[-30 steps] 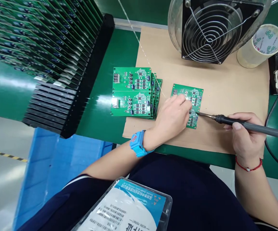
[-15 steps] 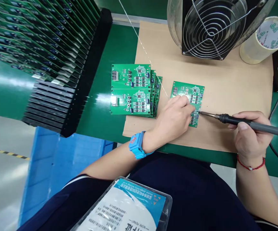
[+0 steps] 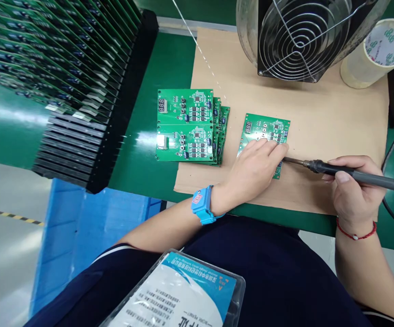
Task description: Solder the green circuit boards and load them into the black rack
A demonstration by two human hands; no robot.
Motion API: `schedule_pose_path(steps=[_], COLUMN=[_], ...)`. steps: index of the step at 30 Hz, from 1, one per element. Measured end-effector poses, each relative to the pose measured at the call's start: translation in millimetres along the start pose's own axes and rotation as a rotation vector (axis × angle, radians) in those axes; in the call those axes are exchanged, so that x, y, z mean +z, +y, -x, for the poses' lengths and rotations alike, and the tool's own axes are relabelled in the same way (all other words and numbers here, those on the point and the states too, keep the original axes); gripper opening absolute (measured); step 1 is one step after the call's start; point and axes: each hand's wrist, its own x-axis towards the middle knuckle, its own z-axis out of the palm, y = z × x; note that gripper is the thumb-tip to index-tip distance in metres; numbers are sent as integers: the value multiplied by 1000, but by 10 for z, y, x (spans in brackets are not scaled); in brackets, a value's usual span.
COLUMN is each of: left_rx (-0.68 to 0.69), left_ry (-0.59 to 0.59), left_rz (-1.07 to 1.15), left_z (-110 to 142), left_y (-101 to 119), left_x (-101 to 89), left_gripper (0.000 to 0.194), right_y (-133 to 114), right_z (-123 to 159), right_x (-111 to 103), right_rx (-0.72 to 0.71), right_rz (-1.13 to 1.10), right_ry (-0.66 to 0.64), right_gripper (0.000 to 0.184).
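A green circuit board (image 3: pixel 268 121) with a small digit display lies on the cardboard. Over its lower part is my left hand (image 3: pixel 256 168), closed, its fingertips pinched at the board's right side. A thin solder wire (image 3: pixel 199 45) runs down from the top towards this hand; its end is hidden by the fingers. My right hand (image 3: pixel 358 190) is wrapped round a soldering iron (image 3: pixel 350 175), held nearly level. The iron's tip reaches the board's right edge beside my left fingertips, which hide the contact point. To the left, several similar boards (image 3: pixel 185 125) are stacked unevenly.
A fan with a wire guard (image 3: pixel 297 50) stands at the back, near a tape roll (image 3: pixel 376 54). A black rack (image 3: pixel 122 100) holds many upright boards at left. Cardboard (image 3: pixel 312 118) covers part of the green table. A blue bin (image 3: pixel 91 227) sits below the front edge.
My left hand has moved slightly right, its fingertips now covering the spot by the iron's tip. My right hand and the iron have barely moved.
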Motion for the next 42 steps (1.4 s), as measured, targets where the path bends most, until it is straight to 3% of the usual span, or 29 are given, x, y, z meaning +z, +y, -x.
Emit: schedule_pose_path(steps=[3,7,10,16,21,28,32,35,39,42], left_rx=[-39,-132,-130,-165,-176,-127,-70,4,175,144], left_ry=[-13,-189,-318,-456,-341,103,120,94,134,143], left_rz=[-18,-9,-39,-69,-10,583,680,625,270,35], left_z=[41,159,253,264,166,33,-31,-69,-100,-106], left_y=[-25,-77,-116,-120,-13,61,103,130,23,-177], left_x=[-79,-257,-366,-395,-248,-133,-196,-236,-379,-584], left_gripper=[33,23,18,19,16,20,24,20,22,30], right_y=[-13,1,15,4,-13,-186,-289,-317,-289,-235], right_z=[-7,-20,-25,-35,-44,13,28,30,25,10], right_x=[23,44,52,68,74,147,305,439,506,451], right_rx=[-29,-37,-20,1,5,69,64,29,4,67], right_rz=[-20,-24,-30,-28,-6,114,90,101,109,73], right_ry=[77,144,170,190,183,79,2,-10,33,78], right_gripper=[17,16,15,17,19,26,32,33,28,32])
